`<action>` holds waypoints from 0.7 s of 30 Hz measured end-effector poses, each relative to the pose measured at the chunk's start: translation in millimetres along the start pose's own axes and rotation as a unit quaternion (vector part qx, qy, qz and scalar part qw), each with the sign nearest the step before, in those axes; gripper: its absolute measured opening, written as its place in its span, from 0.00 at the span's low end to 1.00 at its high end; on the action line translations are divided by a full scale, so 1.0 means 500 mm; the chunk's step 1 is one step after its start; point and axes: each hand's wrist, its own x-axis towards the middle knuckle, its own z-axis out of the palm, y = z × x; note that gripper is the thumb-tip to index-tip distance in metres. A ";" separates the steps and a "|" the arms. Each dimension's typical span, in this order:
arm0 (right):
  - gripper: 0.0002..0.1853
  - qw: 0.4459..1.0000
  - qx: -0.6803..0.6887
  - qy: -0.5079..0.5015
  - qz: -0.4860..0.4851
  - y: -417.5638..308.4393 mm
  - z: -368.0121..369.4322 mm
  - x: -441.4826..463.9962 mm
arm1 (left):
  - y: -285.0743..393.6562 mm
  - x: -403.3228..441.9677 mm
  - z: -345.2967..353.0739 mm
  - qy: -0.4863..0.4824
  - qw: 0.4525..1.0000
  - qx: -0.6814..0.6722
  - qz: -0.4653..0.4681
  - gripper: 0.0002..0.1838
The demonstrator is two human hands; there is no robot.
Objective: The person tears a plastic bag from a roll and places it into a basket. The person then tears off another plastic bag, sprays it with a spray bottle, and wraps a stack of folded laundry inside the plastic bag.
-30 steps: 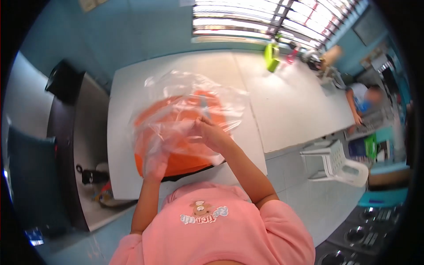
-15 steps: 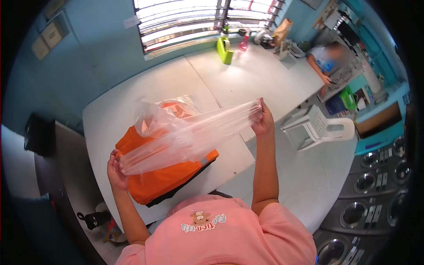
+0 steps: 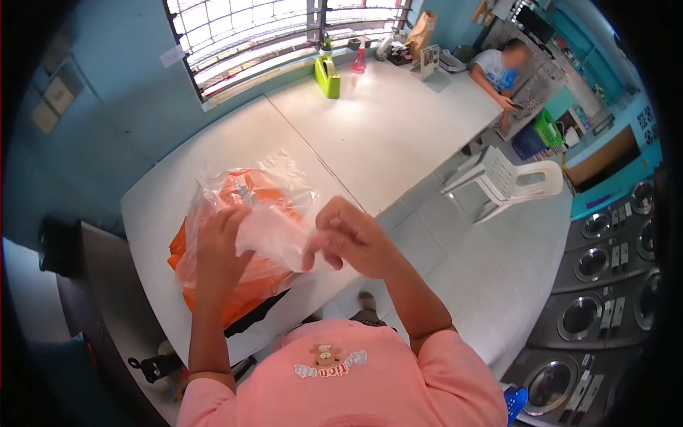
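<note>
the bag [image 3: 274, 233] over the orange cloth [image 3: 242, 303] seems light, slippery, best held by edge: right hand [image 3: 357, 238] pinches it, left hand [image 3: 222, 248] i cannot tell.

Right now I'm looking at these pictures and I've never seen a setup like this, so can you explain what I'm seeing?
There's no machine: a camera worn on someone's head looks forward and down at their own left hand and right hand, both bare. Those hands are at a clear plastic bag; how firmly each grips it isn't clear. The bag lies over much of an orange item on the white table. Farther along stand what looks like a green tape dispenser and a pink spray bottle.
</note>
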 end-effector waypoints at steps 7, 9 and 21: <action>0.21 0.781 -0.580 -0.035 -0.226 -0.023 -0.070 -0.027 | 0.119 -0.110 -0.075 0.063 0.983 -0.071 -0.156 0.17; 0.20 0.758 -0.601 -0.031 -0.253 0.026 -0.124 -0.011 | 0.182 -0.167 -0.079 0.052 0.967 -0.097 -0.230 0.16; 0.10 0.899 0.084 -0.404 0.146 0.122 -0.043 -0.013 | 0.551 -0.489 -0.076 0.326 0.774 0.006 -0.543 0.08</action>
